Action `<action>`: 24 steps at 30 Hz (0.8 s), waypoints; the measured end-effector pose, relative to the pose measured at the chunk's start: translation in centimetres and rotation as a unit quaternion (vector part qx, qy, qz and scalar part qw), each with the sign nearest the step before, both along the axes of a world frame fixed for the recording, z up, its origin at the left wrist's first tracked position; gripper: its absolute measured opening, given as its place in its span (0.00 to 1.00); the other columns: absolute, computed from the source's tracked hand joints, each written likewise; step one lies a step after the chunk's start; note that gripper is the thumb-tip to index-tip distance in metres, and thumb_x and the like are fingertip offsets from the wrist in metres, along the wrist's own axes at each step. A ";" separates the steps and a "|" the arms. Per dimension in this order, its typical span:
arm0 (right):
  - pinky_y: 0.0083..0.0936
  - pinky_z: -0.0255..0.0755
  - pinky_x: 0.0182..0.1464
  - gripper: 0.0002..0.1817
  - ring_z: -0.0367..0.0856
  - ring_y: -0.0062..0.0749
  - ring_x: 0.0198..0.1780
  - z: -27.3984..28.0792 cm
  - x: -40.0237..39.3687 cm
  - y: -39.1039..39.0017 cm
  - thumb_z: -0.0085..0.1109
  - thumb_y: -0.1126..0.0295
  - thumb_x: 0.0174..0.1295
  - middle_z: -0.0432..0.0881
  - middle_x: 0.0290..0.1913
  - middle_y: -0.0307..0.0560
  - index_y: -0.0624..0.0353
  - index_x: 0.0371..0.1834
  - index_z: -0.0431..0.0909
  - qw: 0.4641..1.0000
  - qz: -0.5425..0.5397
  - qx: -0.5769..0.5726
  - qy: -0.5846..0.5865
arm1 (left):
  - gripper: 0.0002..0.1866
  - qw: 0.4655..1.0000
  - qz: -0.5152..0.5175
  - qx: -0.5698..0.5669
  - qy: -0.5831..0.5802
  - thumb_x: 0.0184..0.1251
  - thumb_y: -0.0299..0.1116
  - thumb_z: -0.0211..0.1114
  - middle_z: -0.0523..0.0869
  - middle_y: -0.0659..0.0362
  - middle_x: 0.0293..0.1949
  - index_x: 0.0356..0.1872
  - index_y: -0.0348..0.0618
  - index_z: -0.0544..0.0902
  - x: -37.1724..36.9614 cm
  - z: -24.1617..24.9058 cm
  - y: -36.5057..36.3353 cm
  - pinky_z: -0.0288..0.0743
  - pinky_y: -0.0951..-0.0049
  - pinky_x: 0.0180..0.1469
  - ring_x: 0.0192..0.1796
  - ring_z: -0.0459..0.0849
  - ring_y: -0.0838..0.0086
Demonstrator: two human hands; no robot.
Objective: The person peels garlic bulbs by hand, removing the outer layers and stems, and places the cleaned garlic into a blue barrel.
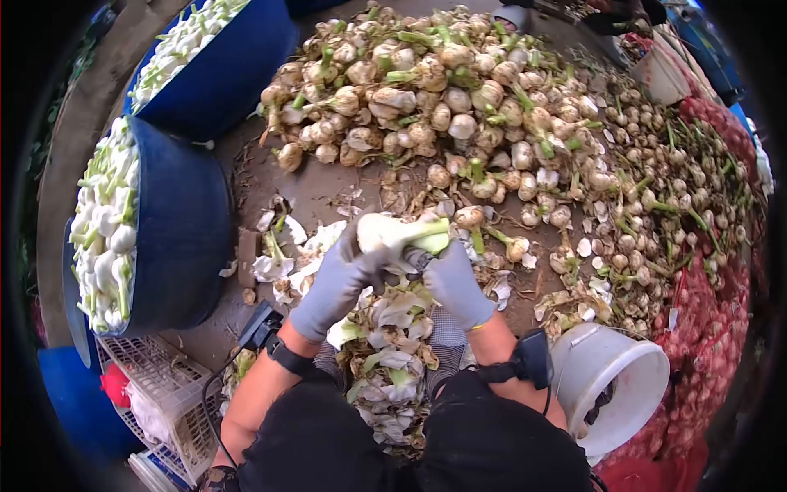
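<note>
A white garlic bulb [384, 233] with a thick pale-green stem is held up in front of my knees. My left hand [334, 283], in a grey glove with dark fingertips, is closed around the bulb's near side. Gloved in grey too, my right hand [456, 283] has its fingers curled closed at the stem end. Whether a small tool sits among those dark fingertips cannot be made out. Below both hands, peeled garlic skins [393, 344] lie heaped between my legs.
Unpeeled garlic [434, 82] is piled ahead and spreads right. Blue tubs [184, 230] of cleaned garlic stand left, above a white plastic crate [168, 381]. A tilted white bucket [611, 377] sits at my right knee, beside red mesh sacks [705, 353]. Part of another person's shoe [512, 18] shows at the top.
</note>
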State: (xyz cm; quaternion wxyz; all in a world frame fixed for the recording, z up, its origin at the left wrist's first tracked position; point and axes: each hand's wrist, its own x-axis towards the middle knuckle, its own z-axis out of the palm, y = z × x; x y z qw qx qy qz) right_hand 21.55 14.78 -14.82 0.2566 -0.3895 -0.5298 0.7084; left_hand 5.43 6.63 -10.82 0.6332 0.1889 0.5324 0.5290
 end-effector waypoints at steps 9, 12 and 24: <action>0.24 0.75 0.41 0.09 0.81 0.21 0.37 1.2 0.9 -1.4 0.56 0.74 0.65 0.86 0.37 0.43 0.64 0.46 0.82 0.995 0.095 -0.026 -0.022 | 0.29 0.941 -0.041 0.147 0.303 0.67 0.52 0.65 0.82 0.56 0.53 0.60 0.40 0.75 -0.5 -2.2 0.3 0.76 0.74 0.55 0.49 0.83 0.72; 0.27 0.76 0.41 0.09 0.83 0.25 0.36 1.2 0.9 -2.0 0.58 0.73 0.64 0.86 0.37 0.45 0.63 0.44 0.82 0.977 0.161 0.113 -0.086 | 0.27 0.988 -0.002 0.079 0.134 0.62 0.48 0.70 0.85 0.57 0.43 0.51 0.34 0.78 -0.3 -1.6 0.3 0.78 0.76 0.51 0.45 0.83 0.75; 0.37 0.76 0.40 0.15 0.85 0.47 0.35 3.9 3.4 -3.1 0.57 0.72 0.51 0.85 0.34 0.60 0.60 0.44 0.83 0.761 0.584 0.108 -0.261 | 0.23 0.891 0.266 0.137 -0.342 0.76 0.50 0.50 0.81 0.48 0.58 0.56 0.42 0.77 -7.8 -5.7 -2.4 0.73 0.43 0.63 0.61 0.78 0.48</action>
